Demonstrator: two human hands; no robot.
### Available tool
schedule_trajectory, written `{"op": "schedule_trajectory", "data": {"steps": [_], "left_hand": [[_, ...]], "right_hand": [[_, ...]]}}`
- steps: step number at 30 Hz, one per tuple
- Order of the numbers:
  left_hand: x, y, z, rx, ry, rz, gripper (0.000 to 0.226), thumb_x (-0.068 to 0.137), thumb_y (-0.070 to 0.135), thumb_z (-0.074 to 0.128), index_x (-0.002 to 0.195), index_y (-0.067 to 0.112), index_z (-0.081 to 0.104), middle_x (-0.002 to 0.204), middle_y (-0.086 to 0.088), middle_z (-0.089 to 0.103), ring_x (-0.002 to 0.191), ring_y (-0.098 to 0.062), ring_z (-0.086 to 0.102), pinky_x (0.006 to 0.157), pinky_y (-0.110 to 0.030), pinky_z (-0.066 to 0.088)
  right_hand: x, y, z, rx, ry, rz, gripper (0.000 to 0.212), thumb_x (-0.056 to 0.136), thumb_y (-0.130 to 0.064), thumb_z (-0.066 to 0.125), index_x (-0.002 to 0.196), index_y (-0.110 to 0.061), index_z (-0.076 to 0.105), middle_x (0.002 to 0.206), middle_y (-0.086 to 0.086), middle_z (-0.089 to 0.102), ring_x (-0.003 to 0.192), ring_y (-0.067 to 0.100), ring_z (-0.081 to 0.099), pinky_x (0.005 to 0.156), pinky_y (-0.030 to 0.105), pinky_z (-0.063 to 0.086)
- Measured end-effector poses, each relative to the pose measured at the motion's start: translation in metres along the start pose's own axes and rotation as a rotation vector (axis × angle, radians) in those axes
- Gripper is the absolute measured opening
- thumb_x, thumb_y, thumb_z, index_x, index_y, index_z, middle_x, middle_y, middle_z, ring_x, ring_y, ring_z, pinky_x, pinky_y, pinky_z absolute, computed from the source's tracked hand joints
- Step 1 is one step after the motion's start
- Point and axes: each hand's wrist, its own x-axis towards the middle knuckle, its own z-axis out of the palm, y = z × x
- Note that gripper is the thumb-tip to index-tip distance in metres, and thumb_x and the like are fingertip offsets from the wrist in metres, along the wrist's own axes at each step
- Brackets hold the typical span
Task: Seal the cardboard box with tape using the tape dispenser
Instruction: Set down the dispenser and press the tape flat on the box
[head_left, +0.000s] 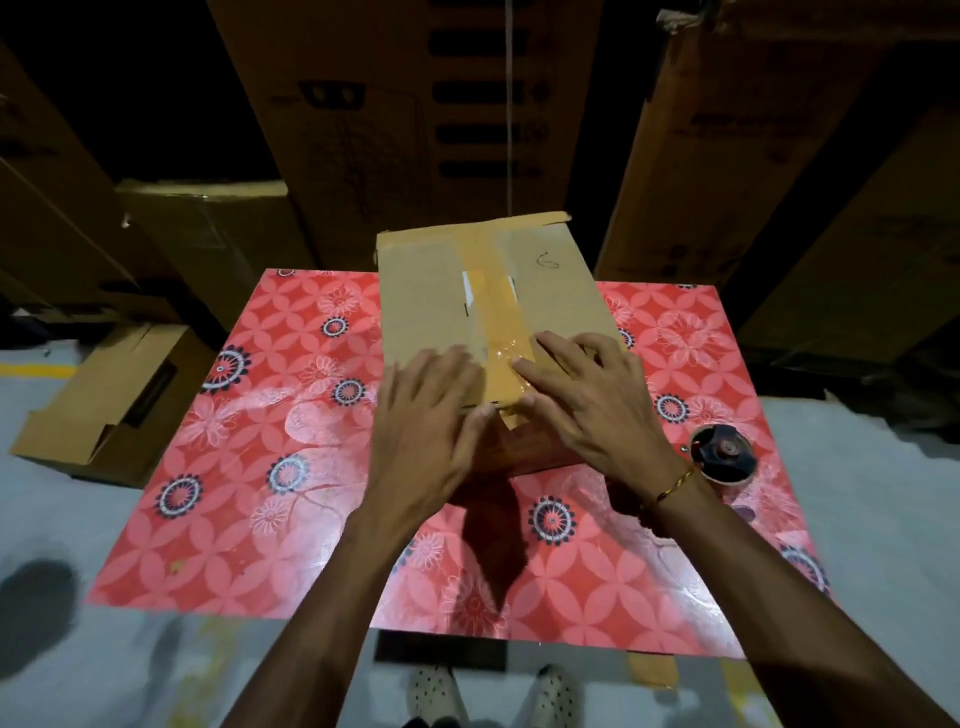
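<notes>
A closed cardboard box (426, 291) stands on a table with a red flowered cover (249, 467). A strip of brown tape (496, 306) runs along the box's middle seam and folds over the near edge. My left hand (431, 415) lies flat on the near left of the box top, fingers spread beside the tape. On the near right, my right hand (587, 395) presses flat, its fingertips on the tape. The tape dispenser (719, 454) lies on the table at the right, apart from both hands.
An open, empty cardboard box (109, 400) lies on the floor to the left of the table. Tall stacked cartons (363, 130) stand behind the table. My feet (493, 696) show below the table's near edge.
</notes>
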Motion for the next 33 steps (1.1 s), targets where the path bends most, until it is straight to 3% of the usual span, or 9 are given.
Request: {"op": "schedule_trajectory", "data": {"steps": [3, 8, 11, 17, 22, 27, 33], "left_hand": [[0.014, 0.008, 0.006, 0.143, -0.138, 0.152, 0.058, 0.102, 0.055, 0.032, 0.146, 0.022, 0.050, 0.156, 0.007, 0.045, 0.145, -0.026, 0.038, 0.119, -0.059, 0.019], [0.026, 0.005, 0.007, 0.169, -0.171, 0.029, 0.060, 0.103, 0.057, 0.022, 0.148, 0.026, 0.046, 0.156, 0.011, 0.043, 0.142, -0.024, 0.038, 0.113, -0.055, 0.028], [0.032, 0.005, 0.007, 0.191, -0.179, -0.016, 0.057, 0.103, 0.053, 0.021, 0.148, 0.028, 0.045, 0.155, 0.008, 0.043, 0.140, -0.026, 0.038, 0.114, -0.055, 0.026], [0.028, 0.003, 0.006, 0.202, -0.200, 0.006, 0.061, 0.103, 0.056, 0.018, 0.151, 0.026, 0.041, 0.160, 0.003, 0.037, 0.146, -0.027, 0.032, 0.117, -0.057, 0.021], [0.022, -0.013, 0.002, 0.115, -0.196, 0.198, 0.050, 0.104, 0.052, 0.031, 0.149, 0.036, 0.044, 0.165, 0.005, 0.028, 0.151, -0.025, 0.026, 0.120, -0.053, 0.023], [0.026, -0.005, 0.001, 0.135, -0.228, 0.075, 0.063, 0.097, 0.069, 0.024, 0.153, 0.042, 0.035, 0.170, 0.003, 0.004, 0.156, -0.024, 0.008, 0.122, -0.052, 0.014], [0.030, -0.001, 0.005, 0.191, -0.268, 0.005, 0.068, 0.095, 0.071, 0.014, 0.156, 0.042, 0.026, 0.169, 0.001, 0.016, 0.155, -0.026, 0.013, 0.123, -0.051, 0.014]], "right_hand": [[0.003, 0.003, -0.002, -0.015, -0.011, 0.010, 0.043, 0.099, -0.058, 0.035, 0.138, -0.049, 0.053, 0.149, -0.011, 0.050, 0.121, 0.026, 0.045, 0.082, 0.039, 0.030], [0.015, -0.001, -0.001, -0.007, -0.013, 0.063, 0.041, 0.101, -0.057, 0.033, 0.135, -0.048, 0.054, 0.144, -0.011, 0.051, 0.119, 0.026, 0.045, 0.078, 0.037, 0.026], [0.019, -0.002, 0.000, -0.026, -0.015, 0.079, 0.042, 0.101, -0.058, 0.033, 0.135, -0.047, 0.054, 0.143, -0.012, 0.050, 0.118, 0.025, 0.044, 0.077, 0.037, 0.025], [0.014, -0.009, 0.004, -0.089, -0.016, 0.106, 0.059, 0.098, -0.061, 0.030, 0.142, -0.025, 0.046, 0.144, -0.009, 0.048, 0.119, 0.026, 0.045, 0.083, 0.042, 0.033], [0.014, 0.013, 0.001, 0.017, -0.049, -0.029, 0.050, 0.099, -0.058, 0.033, 0.143, -0.040, 0.049, 0.147, -0.009, 0.049, 0.119, 0.027, 0.043, 0.087, 0.042, 0.034], [0.019, 0.020, -0.002, 0.013, -0.068, -0.077, 0.046, 0.099, -0.061, 0.033, 0.141, -0.050, 0.048, 0.146, -0.011, 0.051, 0.118, 0.026, 0.044, 0.083, 0.044, 0.037], [0.022, 0.013, 0.003, 0.001, 0.019, -0.043, 0.044, 0.100, -0.056, 0.033, 0.137, -0.045, 0.053, 0.142, -0.011, 0.053, 0.114, 0.026, 0.046, 0.079, 0.041, 0.032]]}}
